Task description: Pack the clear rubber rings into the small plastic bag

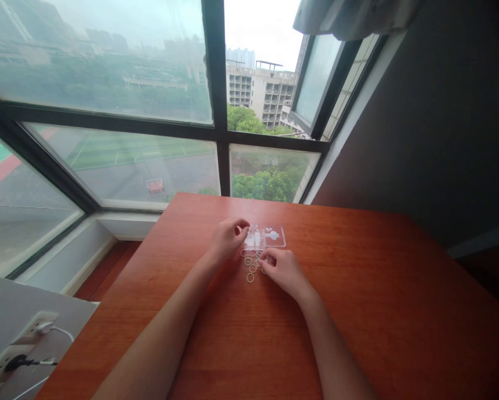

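A small clear plastic box (255,240) lies with its lid (277,238) folded out to the right on the wooden table. My left hand (228,240) is closed at the box's left edge, thumb and forefinger curled onto its rim. Several small pale rings (250,277) lie loose on the table just in front of the box. Over the right side of these rings is my right hand (286,270), thumb and fingertips pinched together. Whatever sits in that pinch is too small to tell. A few small bits in the box are blurred.
The reddish-brown table (358,311) reaches back to the dark window frame (222,100). At the lower left, plugs and cables go into a wall socket (8,361). One window pane (316,83) at upper right stands open, below a grey curtain (349,16).
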A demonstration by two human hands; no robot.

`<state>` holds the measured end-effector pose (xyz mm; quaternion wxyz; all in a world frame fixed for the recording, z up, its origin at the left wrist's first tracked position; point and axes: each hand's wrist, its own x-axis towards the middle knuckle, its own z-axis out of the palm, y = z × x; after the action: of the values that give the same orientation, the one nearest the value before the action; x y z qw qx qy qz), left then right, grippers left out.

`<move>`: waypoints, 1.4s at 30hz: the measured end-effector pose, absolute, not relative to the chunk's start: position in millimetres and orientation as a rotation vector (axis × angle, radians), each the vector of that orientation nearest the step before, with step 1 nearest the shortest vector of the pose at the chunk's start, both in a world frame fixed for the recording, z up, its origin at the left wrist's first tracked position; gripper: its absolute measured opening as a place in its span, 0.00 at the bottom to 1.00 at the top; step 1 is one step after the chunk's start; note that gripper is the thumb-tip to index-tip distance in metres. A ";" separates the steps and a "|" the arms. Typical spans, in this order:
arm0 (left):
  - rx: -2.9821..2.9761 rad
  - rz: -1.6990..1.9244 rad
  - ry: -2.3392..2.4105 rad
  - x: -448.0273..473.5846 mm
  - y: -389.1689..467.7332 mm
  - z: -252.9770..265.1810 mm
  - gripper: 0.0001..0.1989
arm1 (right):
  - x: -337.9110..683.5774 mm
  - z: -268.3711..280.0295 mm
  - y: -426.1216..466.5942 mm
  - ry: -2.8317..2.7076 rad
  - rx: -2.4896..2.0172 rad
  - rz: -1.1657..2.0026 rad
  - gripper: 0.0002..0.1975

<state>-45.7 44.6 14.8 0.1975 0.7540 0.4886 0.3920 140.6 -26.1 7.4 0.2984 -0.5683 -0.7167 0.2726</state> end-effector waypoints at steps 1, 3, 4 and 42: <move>2.110 1.096 1.365 -45.7 44.7 14.6 0.06 | 140.6 8.4 -25.6 -1.857 -1.475 0.726 0.05; 2.109 1.092 1.360 -45.5 45.0 14.2 0.06 | 140.7 11.2 -25.1 -1.750 -1.425 0.716 0.07; 2.110 1.091 1.356 -45.4 45.1 13.9 0.06 | 140.8 12.7 -25.0 -1.698 -1.411 0.708 0.07; 2.083 0.940 1.007 -20.7 27.9 27.8 0.06 | 144.8 13.1 -22.5 -1.504 -1.524 0.593 0.12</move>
<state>-20.7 27.9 27.8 0.3165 0.7912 0.3824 0.3572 144.8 -22.5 13.1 0.4441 -0.6146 -0.6065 0.2392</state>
